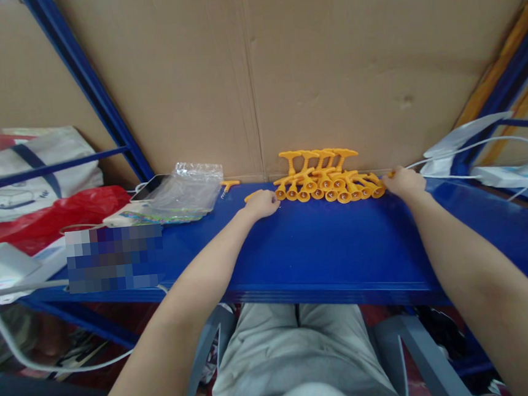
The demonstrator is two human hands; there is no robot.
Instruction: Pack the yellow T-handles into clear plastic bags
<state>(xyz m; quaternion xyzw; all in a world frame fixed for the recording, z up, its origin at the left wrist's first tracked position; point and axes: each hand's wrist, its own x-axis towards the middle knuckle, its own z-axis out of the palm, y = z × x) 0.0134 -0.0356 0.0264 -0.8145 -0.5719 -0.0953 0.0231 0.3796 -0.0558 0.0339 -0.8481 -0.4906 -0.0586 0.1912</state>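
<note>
Several yellow T-handled pieces with cup-shaped ends point(322, 183) lie side by side in a stacked row along the back of the blue table, cups facing me. My left hand point(263, 203) is closed at the row's left end, and part of a yellow T-handled piece point(250, 196) sticks out beside its knuckles. At the right end, my right hand point(407, 182) has its fingers closed around a bit of yellow; most of that piece is hidden. Farther left lies a separate yellow T-handle with a metal spiral point(231, 183).
Clear plastic bags point(183, 193) and a dark phone-like object point(153, 187) lie left on the blue table point(315, 249). Beyond them are a red bag point(62, 218) and a white cloth bag point(66, 160). A cardboard wall point(253, 69) rises behind; white cables point(485, 141) run at right.
</note>
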